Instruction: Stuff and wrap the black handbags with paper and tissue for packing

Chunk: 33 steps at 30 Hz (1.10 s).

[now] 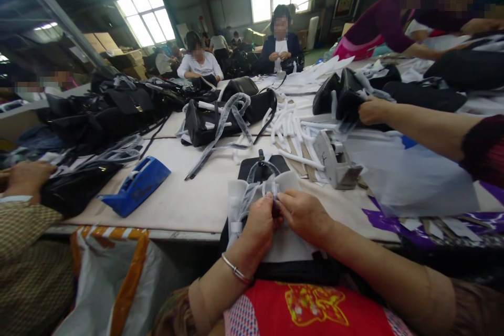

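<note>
A black bag (254,168) lies at the table's front edge before me, with white foam sheet (295,184) and clear plastic wrapping about its handle (248,197). Over it my left hand (260,226) and my right hand (305,215) meet, fingertips closed and pinching the white wrapping on the bag. Exactly which piece each pinches is partly hidden by the fingers. Beyond the right hand stands a grey tape dispenser (338,163). White foam tubes (293,128) lie in a loose pile behind the bag.
A blue tape dispenser (136,184) rests on the left, near black bags (81,184) and a co-worker's hand (29,176). Another black bag (214,118) lies mid-table. On the right, a co-worker's arm (425,121) reaches across above plastic sheets (413,168). An orange-taped sack (98,273) hangs below the edge.
</note>
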Available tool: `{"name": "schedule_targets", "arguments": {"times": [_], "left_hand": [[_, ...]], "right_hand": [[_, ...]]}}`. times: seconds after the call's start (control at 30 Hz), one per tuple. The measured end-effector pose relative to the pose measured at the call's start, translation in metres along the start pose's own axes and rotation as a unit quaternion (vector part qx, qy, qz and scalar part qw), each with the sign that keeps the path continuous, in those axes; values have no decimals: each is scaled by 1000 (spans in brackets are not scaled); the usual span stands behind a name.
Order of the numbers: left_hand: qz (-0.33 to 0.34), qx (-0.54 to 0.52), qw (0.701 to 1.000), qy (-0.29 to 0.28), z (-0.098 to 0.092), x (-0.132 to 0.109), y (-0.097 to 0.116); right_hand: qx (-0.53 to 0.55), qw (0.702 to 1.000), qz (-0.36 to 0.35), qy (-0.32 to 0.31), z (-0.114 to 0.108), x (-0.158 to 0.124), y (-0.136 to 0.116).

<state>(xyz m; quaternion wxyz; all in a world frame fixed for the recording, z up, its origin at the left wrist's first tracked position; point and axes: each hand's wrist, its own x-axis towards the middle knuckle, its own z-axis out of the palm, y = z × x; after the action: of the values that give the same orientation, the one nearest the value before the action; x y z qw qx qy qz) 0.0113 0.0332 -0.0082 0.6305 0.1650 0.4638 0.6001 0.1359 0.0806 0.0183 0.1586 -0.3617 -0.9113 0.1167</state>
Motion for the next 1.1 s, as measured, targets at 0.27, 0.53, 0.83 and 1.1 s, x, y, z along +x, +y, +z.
{"name": "schedule_targets", "arguments": {"times": [0.27, 0.53, 0.83, 1.1], "left_hand": [[23, 62, 995, -70, -1, -8, -1], [16, 118, 993, -4, 1, -9, 1], [37, 184, 981, 41, 2, -4, -6], [48, 189, 980, 39, -4, -4, -7]], "right_hand": [[-62, 997, -5, -53, 1, -5, -3], [131, 991, -32, 9, -10, -13, 25], [80, 975, 176, -109, -26, -59, 15], [328, 869, 284, -239, -24, -59, 14]]}}
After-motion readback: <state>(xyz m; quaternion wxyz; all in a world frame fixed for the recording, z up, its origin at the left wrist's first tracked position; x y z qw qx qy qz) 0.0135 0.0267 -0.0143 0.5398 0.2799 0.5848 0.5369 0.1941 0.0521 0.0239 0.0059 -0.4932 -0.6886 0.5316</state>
